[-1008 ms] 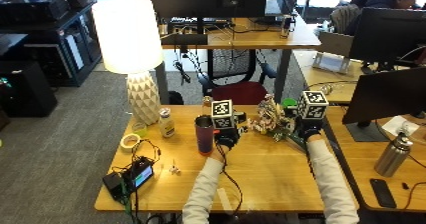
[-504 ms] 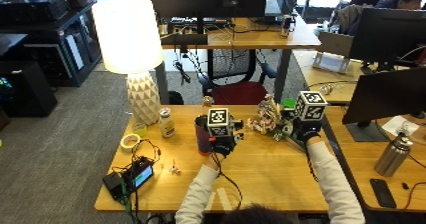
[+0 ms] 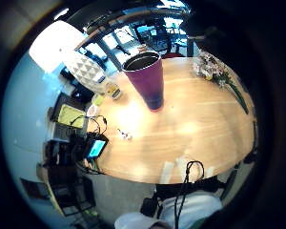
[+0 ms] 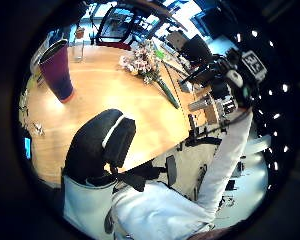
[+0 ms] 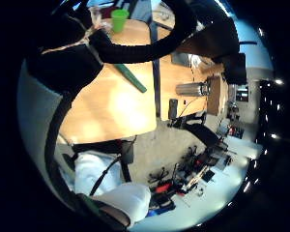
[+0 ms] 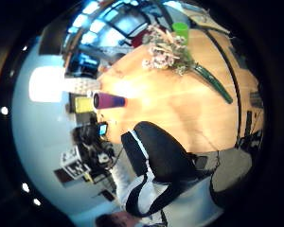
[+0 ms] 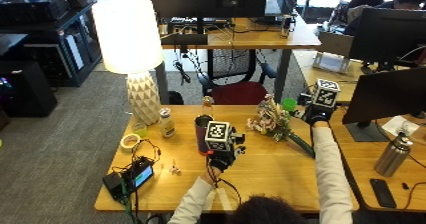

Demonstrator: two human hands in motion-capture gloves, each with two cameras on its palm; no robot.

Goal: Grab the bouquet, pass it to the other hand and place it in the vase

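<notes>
Two gloved hands are over the table [image 7: 266, 181], and no label or writing on any thing can be read. Your bouquet [image 7: 271, 121] lies on the table near the right edge, its green stem toward that edge, free of all fingers. Your left hand [image 7: 221, 156] is beside the purple vase [image 7: 202, 134], its fingers relaxed and empty. Your right hand [image 7: 317, 115] is just beyond the bouquet; I cannot tell how its fingers stand.

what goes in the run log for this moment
bouquet: on table, unheld | vase: upright, empty | left hand: open | right hand: open
</notes>
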